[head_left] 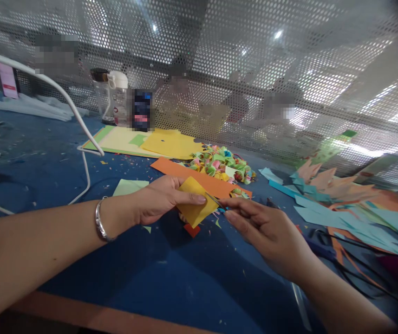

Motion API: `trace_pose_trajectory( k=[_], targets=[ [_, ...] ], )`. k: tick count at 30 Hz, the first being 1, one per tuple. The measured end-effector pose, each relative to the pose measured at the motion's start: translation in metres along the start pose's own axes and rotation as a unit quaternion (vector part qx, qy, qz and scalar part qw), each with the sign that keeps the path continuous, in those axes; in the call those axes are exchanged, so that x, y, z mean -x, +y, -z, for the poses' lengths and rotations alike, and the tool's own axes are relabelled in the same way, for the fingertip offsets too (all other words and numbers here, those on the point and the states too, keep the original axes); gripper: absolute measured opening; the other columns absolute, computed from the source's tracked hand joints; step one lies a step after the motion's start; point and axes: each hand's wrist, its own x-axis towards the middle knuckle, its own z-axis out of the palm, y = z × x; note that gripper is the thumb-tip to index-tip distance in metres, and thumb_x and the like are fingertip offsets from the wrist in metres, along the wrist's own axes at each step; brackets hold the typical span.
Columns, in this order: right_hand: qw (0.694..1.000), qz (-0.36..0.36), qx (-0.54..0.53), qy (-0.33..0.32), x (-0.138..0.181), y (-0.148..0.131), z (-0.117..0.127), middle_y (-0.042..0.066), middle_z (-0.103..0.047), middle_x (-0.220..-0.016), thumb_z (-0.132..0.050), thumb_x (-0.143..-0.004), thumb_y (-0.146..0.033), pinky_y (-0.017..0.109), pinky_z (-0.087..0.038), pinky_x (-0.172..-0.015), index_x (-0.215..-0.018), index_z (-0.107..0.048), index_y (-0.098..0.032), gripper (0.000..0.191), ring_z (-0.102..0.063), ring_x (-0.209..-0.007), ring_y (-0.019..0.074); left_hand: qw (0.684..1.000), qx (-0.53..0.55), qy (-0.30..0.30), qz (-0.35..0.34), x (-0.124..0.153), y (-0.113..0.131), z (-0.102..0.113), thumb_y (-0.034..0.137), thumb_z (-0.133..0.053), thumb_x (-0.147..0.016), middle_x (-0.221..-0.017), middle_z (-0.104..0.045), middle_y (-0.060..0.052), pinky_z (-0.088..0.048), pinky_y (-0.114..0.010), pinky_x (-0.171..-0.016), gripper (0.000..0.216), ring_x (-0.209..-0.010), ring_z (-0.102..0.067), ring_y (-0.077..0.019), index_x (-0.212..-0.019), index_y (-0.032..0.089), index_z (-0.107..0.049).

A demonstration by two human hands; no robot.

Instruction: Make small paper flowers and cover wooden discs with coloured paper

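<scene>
My left hand (166, 197) pinches a square of yellow paper (195, 208), with the thumb lying across its front. A silver bangle circles that wrist. From the right, my right hand (254, 220) grips a thin dark pointed tool (213, 199) between thumb and fingers. Its tip meets the right part of the yellow paper; its kind I cannot make out. Below the yellow paper lies a small red-orange paper scrap (192, 230). Just behind both hands an orange paper strip (202, 177) rests on the blue table.
Behind the strip sits a heap of colourful paper bits (221, 163), beside yellow sheets (174, 143). Light-blue strips (345, 222) and black-handled scissors (320, 246) lie at right. Clear bottles (118, 99) and a phone (141, 110) stand before a perforated screen. A white cable (59, 88) arches at left.
</scene>
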Motion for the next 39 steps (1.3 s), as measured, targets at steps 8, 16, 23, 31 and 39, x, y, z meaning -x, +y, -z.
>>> trace_pose_trajectory(
  k=[8,16,23,31,39],
  targets=[
    [1.000,0.003,-0.004,0.008,0.0002,0.0002,0.0000,-0.002,-0.055,-0.058,-0.049,-0.095,-0.045,0.023,-0.042,-0.048,-0.112,-0.070,-0.014,0.042,-0.049,-0.051,0.0123,1.000,-0.005,-0.003,0.007,0.0007,0.0008,-0.0003,0.023,-0.086,-0.066,-0.093,-0.075,-0.008,-0.046,-0.026,-0.072,0.028,-0.076,-0.066,-0.0137,-0.089,0.012,-0.075],
    [1.000,0.011,0.001,0.009,-0.0003,-0.0004,0.0002,-0.001,-0.058,-0.059,-0.050,-0.094,-0.045,0.023,-0.043,-0.048,-0.111,-0.070,-0.012,0.042,-0.052,-0.051,0.0121,1.000,0.018,0.001,0.012,0.0029,0.0039,-0.0042,0.019,-0.083,-0.070,-0.086,-0.075,-0.005,-0.046,-0.024,-0.073,0.017,-0.077,-0.066,-0.0130,-0.085,0.013,-0.075],
    [1.000,0.009,-0.006,0.006,0.0000,-0.0022,0.0006,0.000,-0.061,-0.060,-0.050,-0.094,-0.044,0.022,-0.044,-0.048,-0.109,-0.071,-0.014,0.039,-0.054,-0.053,0.0123,0.999,0.036,-0.014,0.011,0.0033,0.0044,-0.0033,0.021,-0.087,-0.066,-0.083,-0.075,-0.005,-0.048,-0.024,-0.076,0.023,-0.076,-0.066,-0.0129,-0.083,0.012,-0.075],
    [1.000,0.012,-0.008,0.009,0.0016,-0.0036,0.0001,0.000,-0.063,-0.061,-0.051,-0.094,-0.042,0.021,-0.042,-0.046,-0.109,-0.071,-0.015,0.037,-0.055,-0.051,0.0116,0.999,0.033,-0.033,0.014,0.0024,0.0022,-0.0016,0.023,-0.087,-0.067,-0.083,-0.076,-0.006,-0.049,-0.025,-0.079,0.024,-0.079,-0.067,-0.0133,-0.085,0.013,-0.075],
    [1.000,0.017,-0.003,0.007,0.0006,-0.0037,0.0010,0.001,-0.065,-0.064,-0.052,-0.094,-0.041,0.022,-0.046,-0.050,-0.107,-0.071,-0.014,0.035,-0.059,-0.055,0.0129,0.999,0.015,-0.038,0.015,0.0038,0.0021,-0.0026,0.022,-0.084,-0.071,-0.085,-0.076,-0.005,-0.050,-0.025,-0.079,0.021,-0.079,-0.068,-0.0132,-0.087,0.013,-0.075]
  ],
)
